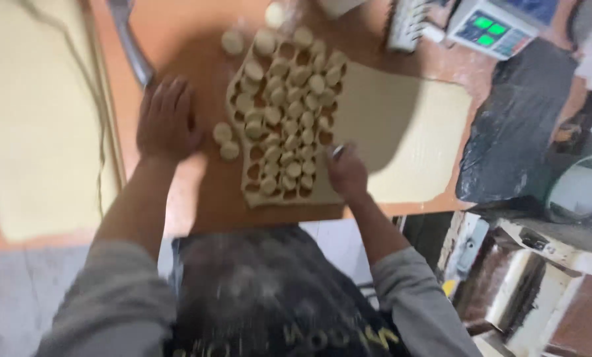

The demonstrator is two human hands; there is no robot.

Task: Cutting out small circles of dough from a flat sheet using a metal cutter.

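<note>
Two bare hands work at a rolled dough sheet (pixel 401 125) on the orange table (pixel 190 39). Left hand (pixel 167 119) lies flat, fingers spread, holding nothing, just left of the sheet near loose dough rounds (pixel 225 141). Right hand (pixel 347 173) closes around a small metal cutter (pixel 336 151), pressed onto the sheet's punched part (pixel 284 116)

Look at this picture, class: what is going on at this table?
A person is cutting small rounds out of a rolled dough sheet on an orange table. The right hand presses a small metal cutter into the sheet at the edge of the cut area. The left hand rests flat on the table beside it. Many cut rounds sit among the holes, and the sheet's right part is uncut.
</note>
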